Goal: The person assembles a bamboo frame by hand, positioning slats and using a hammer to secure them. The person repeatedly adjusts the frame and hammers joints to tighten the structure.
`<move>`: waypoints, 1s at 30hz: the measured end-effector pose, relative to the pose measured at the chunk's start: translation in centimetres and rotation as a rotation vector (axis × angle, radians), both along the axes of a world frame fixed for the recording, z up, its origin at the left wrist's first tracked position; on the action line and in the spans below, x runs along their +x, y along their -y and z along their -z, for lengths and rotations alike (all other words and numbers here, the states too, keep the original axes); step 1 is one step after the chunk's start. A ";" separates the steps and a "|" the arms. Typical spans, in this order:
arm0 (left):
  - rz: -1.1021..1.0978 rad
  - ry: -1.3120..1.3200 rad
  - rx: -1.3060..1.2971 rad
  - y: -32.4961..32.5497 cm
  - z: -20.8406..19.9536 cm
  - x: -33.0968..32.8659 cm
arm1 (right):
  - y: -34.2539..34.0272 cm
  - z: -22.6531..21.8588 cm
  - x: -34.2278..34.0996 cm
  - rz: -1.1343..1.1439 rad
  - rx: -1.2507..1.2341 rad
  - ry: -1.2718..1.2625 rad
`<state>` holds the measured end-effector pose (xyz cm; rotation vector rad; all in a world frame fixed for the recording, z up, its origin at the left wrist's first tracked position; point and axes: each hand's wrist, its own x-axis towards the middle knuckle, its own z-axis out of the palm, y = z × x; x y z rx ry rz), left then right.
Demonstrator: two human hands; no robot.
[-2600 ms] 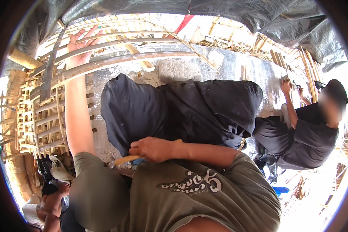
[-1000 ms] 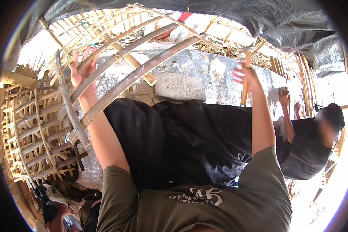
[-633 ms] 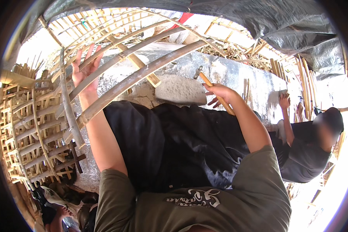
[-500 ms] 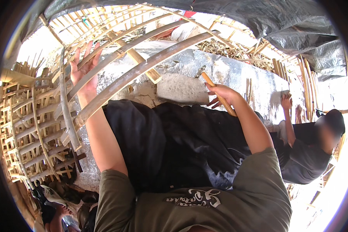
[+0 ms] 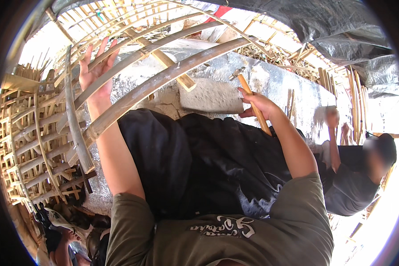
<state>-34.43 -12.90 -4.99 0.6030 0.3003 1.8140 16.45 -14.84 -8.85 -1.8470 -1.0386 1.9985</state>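
A curved panel of bamboo slats (image 5: 164,76) arches across the space in front of me, its slats joined by crosspieces. My left hand (image 5: 96,73) is raised among the slats at the panel's left part, fingers spread and stretched out; one slat passes in front of the palm. In my right hand (image 5: 262,106) is a hammer (image 5: 244,84), gripped round its wooden handle, with the metal head pointing up and away. Below the panel, beside the hammer, lies a pale stone block (image 5: 210,96). The squared end of a wooden crosspiece (image 5: 181,79) juts out above that block.
Stacked bamboo lattice panels (image 5: 35,146) stand at the left. Another person (image 5: 354,177) sits at the right, one arm raised. Bamboo scraps (image 5: 257,51) lie beyond the grey wall, and a dark plastic sheet (image 5: 332,26) hangs overhead. Part of someone else shows at lower left.
The panel has shifted slightly, its crosspiece end moving right and a little upward. The hammer has moved slightly right and up with my right hand. My left hand stays spread.
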 end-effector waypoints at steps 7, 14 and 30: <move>-0.027 0.044 -0.067 0.1 -0.7 1.8 | -0.3 1.0 -1.4 0.036 -0.038 -0.147; 0.099 0.071 -0.037 -0.4 -0.2 1.4 | -0.6 1.8 -0.6 0.061 -0.011 -0.199; 0.201 -0.169 -0.139 -5.0 6.3 5.7 | -3.0 -3.9 4.1 0.424 1.039 0.440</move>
